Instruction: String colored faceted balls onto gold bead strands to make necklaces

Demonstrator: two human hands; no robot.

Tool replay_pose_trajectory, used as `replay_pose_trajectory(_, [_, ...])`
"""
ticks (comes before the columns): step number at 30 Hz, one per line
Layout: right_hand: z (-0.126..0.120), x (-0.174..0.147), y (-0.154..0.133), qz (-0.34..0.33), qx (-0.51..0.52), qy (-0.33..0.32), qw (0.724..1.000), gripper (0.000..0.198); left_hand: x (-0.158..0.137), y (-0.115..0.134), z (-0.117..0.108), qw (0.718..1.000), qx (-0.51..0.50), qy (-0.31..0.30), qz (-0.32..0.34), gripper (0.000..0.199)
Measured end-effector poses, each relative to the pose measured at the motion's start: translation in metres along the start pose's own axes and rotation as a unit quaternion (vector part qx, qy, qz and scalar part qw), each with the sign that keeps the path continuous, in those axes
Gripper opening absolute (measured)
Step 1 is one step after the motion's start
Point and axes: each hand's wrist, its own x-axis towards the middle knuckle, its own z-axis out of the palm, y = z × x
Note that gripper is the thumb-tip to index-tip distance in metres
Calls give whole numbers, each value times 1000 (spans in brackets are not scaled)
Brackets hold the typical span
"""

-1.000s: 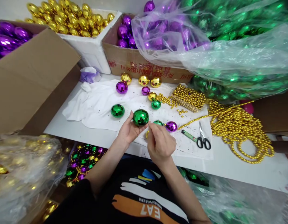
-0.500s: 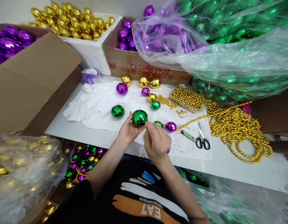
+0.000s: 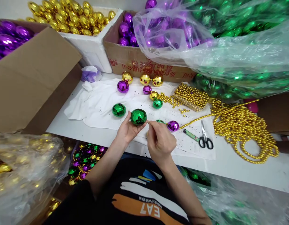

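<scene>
Cradling the large green ball (image 3: 138, 117) above the white cloth (image 3: 92, 107), my left hand (image 3: 126, 132) has its fingers curled under it and the thumb against its side. My right hand (image 3: 161, 141) is pinched closed at the ball's right end, seemingly on a thin cord (image 3: 147, 121), though it's too small to be sure. Scissors (image 3: 205, 139) lie farther right.

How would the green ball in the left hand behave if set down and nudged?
The green ball would probably roll, since it looks round. Its shiny, faceted surface may feel slippery. It's likely light for its size: the left hand seems to hold it with a loose grip.
</scene>
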Motion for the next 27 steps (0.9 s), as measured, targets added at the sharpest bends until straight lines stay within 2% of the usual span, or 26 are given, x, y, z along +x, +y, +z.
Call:
replay_pose_trajectory(6, [-2,2,-4,-17,-6,5,1000,20,-2,2,2,1000,-3,3,-14,57])
replay_pose_trajectory(15, [-10,3,-9,-7,12,-1,1000,25,-3,4,1,1000,-14,7,12,58])
replay_pose_trajectory(27, [0,-5,-8,-9,8,-7,1000,24,-11,4,3,1000,-8,21,-2,61])
